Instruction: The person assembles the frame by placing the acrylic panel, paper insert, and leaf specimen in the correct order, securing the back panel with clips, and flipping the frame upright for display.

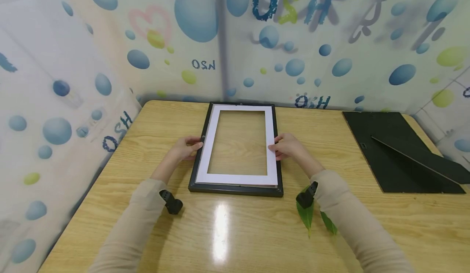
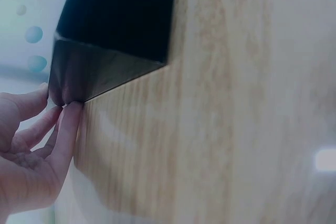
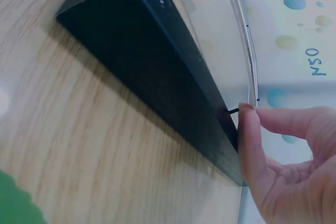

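A black picture frame (image 1: 235, 189) lies on the wooden table with a white mat (image 1: 238, 178) inside it. Through the mat's rectangular opening the wood grain shows. At the frame's left side, my left hand (image 1: 185, 147) holds the edge, thumb on top; in the left wrist view its fingertips (image 2: 72, 106) touch the frame's dark side. My right hand (image 1: 288, 146) pinches the mat's right edge between thumb and fingers. In the right wrist view, the right hand (image 3: 286, 156) grips a thin, shiny edge that stands raised above the frame (image 3: 157, 77).
A black backing board (image 1: 382, 158) with a fold-out stand (image 1: 415, 158) lies at the table's right. Green leaves (image 1: 305, 216) lie below my right wrist. A patterned wall covering (image 1: 238, 81) borders the back and left of the table (image 1: 198, 240).
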A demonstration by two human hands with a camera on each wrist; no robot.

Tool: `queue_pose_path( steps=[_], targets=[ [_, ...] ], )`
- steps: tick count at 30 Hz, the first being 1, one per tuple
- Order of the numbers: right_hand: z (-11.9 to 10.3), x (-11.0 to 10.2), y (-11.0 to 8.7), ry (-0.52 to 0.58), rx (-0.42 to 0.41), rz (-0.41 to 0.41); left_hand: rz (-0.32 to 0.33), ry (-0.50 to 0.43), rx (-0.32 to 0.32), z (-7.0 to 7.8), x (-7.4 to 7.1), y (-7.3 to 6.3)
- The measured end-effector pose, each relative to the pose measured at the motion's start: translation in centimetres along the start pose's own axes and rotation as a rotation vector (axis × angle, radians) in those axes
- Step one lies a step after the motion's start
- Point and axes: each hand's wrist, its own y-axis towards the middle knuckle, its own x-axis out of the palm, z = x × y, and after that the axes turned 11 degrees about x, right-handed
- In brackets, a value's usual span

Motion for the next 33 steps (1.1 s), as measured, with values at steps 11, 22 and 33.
queue_pose_path(
  steps=[11,22,33],
  targets=[
    [-0.7,0.6,-0.4,-0.168,-0.032,0.105,0.008,-0.003,-0.019,-0.1,0.2,-0.1],
    [-0.6,0.5,-1.0,-0.272,-0.093,0.151,-0.004,-0.002,-0.012,-0.1,0.3,-0.1],
    [1.3,-1.7,-1.3,-0.147,-0.161,0.014,-0.01,-0.022,-0.004,0.2,0.0,0.0]
  ],
)
